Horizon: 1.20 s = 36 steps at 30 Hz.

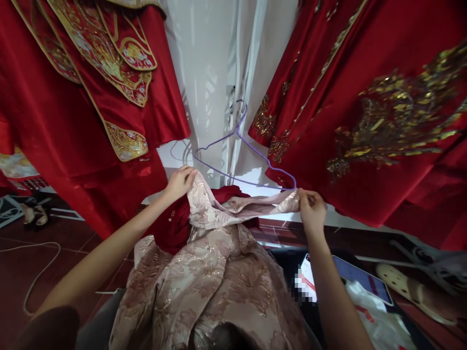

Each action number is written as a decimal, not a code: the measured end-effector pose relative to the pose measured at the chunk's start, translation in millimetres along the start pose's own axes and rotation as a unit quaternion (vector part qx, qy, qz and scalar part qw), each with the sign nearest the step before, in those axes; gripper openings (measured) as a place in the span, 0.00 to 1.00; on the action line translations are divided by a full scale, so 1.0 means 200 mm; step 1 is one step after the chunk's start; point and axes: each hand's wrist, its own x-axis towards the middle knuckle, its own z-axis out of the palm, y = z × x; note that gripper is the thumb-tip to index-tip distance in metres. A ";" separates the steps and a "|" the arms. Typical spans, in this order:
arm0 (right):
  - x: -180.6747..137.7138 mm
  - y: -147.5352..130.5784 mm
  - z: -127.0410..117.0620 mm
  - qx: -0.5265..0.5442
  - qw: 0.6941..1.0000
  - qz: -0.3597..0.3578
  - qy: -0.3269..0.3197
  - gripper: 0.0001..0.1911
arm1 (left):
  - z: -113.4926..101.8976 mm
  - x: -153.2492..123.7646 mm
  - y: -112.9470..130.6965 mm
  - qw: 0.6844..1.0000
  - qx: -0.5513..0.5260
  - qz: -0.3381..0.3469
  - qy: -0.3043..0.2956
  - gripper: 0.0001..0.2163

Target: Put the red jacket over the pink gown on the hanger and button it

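A pale pink dress (219, 272) with a shiny gold floral pattern lies over my lap, its top edge stretched out in front of me. My left hand (181, 182) pinches the left shoulder of the dress. At the other side, my right hand (313, 209) is closed on the right end of the top edge. A purple wire hanger (260, 155) hangs just beyond; its right corner meets the dress near my right fingers, while its left corner is above my left hand. Dark red fabric (170, 228) shows behind the dress.
Red embroidered garments hang on both sides: a gown (109, 121) at left and a gold-sequined one (365, 184) at right. A pale wall panel (204, 58) stands between them. By my right arm lie a tablet (363, 279), plastic bags (383, 321) and a beige clog (408, 291). A cable (40, 282) crosses the left floor.
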 end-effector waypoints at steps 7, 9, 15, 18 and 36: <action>-0.02 -0.14 -0.04 0.030 0.998 -0.006 -0.058 0.21 | 0.27 0.21 0.20 0.989 -0.045 0.126 -0.061 0.14; -0.02 -0.15 -0.03 0.043 0.997 0.003 -0.056 0.21 | 0.33 0.19 0.20 0.989 -0.031 0.126 -0.075 0.15; -0.04 -0.14 -0.01 0.093 0.994 0.012 -0.048 0.20 | 0.29 0.06 0.18 0.990 -0.015 0.135 -0.039 0.16; -0.06 -0.16 0.02 0.109 0.993 0.009 -0.034 0.19 | 0.21 0.02 0.18 0.991 -0.004 0.127 -0.035 0.15; 0.14 -0.52 0.36 -0.118 0.967 -0.211 -0.085 0.19 | 0.28 0.04 0.47 0.988 -0.060 0.131 -0.058 0.15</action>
